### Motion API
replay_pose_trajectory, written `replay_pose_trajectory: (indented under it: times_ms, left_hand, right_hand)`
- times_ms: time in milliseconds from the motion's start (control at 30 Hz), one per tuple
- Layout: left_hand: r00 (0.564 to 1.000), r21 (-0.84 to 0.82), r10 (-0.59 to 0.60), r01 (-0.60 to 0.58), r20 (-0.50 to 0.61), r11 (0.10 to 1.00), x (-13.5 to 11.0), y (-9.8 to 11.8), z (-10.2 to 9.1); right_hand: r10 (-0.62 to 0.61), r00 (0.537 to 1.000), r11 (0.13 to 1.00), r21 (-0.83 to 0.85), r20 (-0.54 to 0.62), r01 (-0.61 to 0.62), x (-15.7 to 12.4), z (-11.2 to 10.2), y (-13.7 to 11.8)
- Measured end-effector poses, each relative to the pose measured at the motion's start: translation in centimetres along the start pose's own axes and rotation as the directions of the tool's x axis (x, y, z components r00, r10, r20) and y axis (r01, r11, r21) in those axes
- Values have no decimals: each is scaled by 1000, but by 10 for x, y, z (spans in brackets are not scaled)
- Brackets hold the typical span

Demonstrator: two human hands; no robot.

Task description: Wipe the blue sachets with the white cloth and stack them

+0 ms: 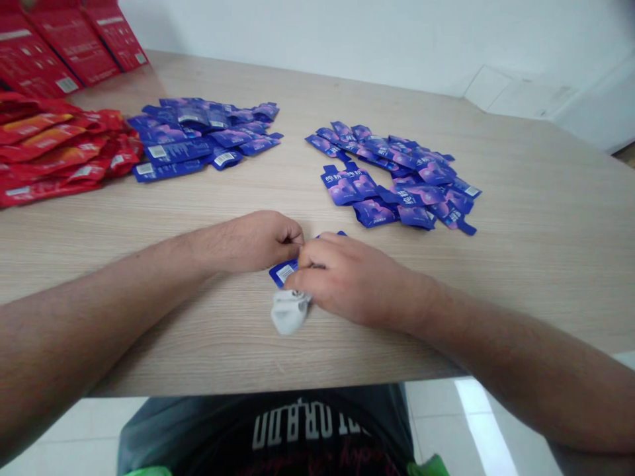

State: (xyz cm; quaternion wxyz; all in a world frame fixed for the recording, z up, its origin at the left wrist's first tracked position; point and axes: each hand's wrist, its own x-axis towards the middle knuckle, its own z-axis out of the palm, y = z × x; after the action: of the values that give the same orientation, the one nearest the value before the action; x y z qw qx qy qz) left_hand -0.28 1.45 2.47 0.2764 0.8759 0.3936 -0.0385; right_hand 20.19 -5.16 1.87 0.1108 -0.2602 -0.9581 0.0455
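The right hand (354, 277) has a narrow grip, its bent fingers and thumb closed over a blue packet (285, 272) that lies between both hands near the front of the bench (223, 344); that hand covers most of it, leaving a barcoded corner and a strip of the far edge in sight. The left hand (270, 243) is curled at the packet's other side, but its fingertips are hidden and I cannot tell what they pinch. Just under the right thumb, touching it, is a whitish thing (289, 313), soft-looking, rounded and blurred. Beyond the hands, to the right, spreads a loose heap of glossy blue-violet sachets (414, 178), flat and crinkled, some with notched tabs. Farther left sits a second blue heap (198, 135), several barcodes facing up, pressed against a thick stack of shiny red pouches (54, 149). Behind those, red cartons (69, 43) stand in a row, stiff and straight-edged. The bench top is pale, with streaky wood grain, and meets a smooth white wall (327, 39).
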Motion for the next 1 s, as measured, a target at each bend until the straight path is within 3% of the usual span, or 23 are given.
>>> replay_pose_trajectory:
  times_ms: [100,167,233,367,433,500,600,767,900,1000]
  left_hand:
    - [1000,9,-5,5,-1,1000,0,1,0]
    - [1000,17,-22,22,-14,1000,0,1,0]
    - [999,10,-25,25,-28,1000,0,0,0]
    - [999,-31,26,-26,-21,999,-1,-3,1]
    - [999,-43,46,-47,-19,998,-3,-5,-2]
    - [999,-31,33,-34,-40,999,-7,-7,-8]
    - [987,54,-35,44,-158,998,-17,-11,-29]
    - [893,269,-148,281,-426,921,-29,-32,-75]
    - [795,466,-132,471,-592,749,-21,-66,-112]
    - [722,511,-114,582,-682,633,-1,-92,-135]
  right_hand:
    - [41,998,999,8,47,-41,-2,-1,3]
    - [154,988,988,0,-27,-154,-1,0,8]
    - [190,976,982,4,-104,-191,2,3,7]
    - [-52,999,993,107,-16,54,3,4,-6]
    - [-98,995,972,218,25,90,-1,0,-7]
    - [22,1000,957,290,2,-22,-8,-5,-1]
    - [121,993,952,284,-3,-115,-13,-9,12]
    - [112,993,950,288,31,-116,-13,-4,19]
    - [115,993,944,306,35,-120,-12,1,20]
    - [112,994,940,323,21,-113,-13,2,21]
